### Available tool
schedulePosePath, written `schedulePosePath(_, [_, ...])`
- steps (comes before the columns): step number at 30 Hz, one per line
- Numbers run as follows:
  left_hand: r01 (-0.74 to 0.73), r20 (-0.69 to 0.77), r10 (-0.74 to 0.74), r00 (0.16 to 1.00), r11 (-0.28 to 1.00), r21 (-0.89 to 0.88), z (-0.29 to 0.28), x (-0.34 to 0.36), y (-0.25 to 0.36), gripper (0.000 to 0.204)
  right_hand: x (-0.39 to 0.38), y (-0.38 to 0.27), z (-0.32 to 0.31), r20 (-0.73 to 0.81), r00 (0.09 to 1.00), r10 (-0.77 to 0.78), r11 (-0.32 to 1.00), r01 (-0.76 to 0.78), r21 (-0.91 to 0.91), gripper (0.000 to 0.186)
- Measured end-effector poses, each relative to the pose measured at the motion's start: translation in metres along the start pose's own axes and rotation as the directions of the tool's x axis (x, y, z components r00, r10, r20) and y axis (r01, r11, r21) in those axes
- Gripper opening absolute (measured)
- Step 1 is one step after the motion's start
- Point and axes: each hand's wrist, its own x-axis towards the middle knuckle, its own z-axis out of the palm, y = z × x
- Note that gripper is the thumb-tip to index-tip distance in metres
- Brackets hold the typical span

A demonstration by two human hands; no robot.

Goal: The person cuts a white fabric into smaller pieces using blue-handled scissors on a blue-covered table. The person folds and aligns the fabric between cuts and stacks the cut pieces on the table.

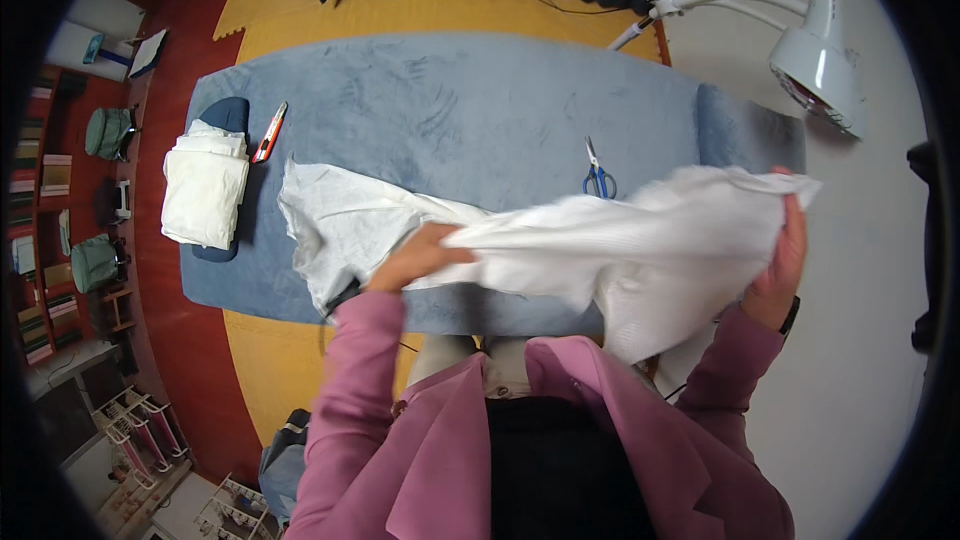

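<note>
A long white cloth [560, 250] is stretched out between my two hands, and its left end lies crumpled on the bed. My left hand [425, 255] is closed on the cloth near its middle. Far to the right, my right hand [785, 260] grips the other end, lifted above the bed; that end is slightly blurred. Just beyond the cloth lie blue-handled scissors [600, 181], their blades pointing away from me. A red utility knife [270, 132] rests at the upper left.
The bed [480, 100] has a blue-grey plush cover. On its left end, a stack of folded white cloths [205, 190] sits on a navy cushion [222, 252]. A white lamp [820, 60] leans over the right end. Shelves [50, 210] stand at far left.
</note>
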Motion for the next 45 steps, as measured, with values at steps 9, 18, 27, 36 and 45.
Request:
schedulePosePath(9, [0.113, -0.540, -0.194, 0.819, 0.977, -0.180, -0.162, -0.090, -0.080, 0.042, 0.066, 0.274, 0.002, -0.055, 0.832, 0.552, 0.796, -0.545, -0.264, 0.032])
schedulePosePath(18, [0.213, -0.856, 0.406, 0.320, 0.850, 0.482, -0.078, -0.036, -0.156, 0.056, -0.037, 0.375, 0.064, -0.208, 0.917, 0.341, 0.484, -0.360, -0.797, 0.063])
schedulePosePath(27, [0.073, -0.832, -0.471, 0.292, 0.879, -0.472, -0.001, -0.056, -0.218, 0.034, -0.077, 0.400, 0.082, -0.112, 0.878, 0.465, 0.505, -0.367, -0.781, 0.041])
schedulePosePath(36, [0.055, -0.939, -0.303, 0.165, 0.953, -0.298, -0.034, -0.104, -0.254, 0.018, -0.047, 0.368, 0.002, -0.099, 0.752, 0.651, 0.512, -0.533, -0.674, 0.021])
schedulePosePath(45, [0.072, -0.773, 0.338, 0.538, 0.895, 0.441, 0.061, -0.101, -0.136, 0.064, -0.090, 0.301, 0.052, -0.142, 0.459, 0.877, 0.422, -0.877, -0.232, 0.032])
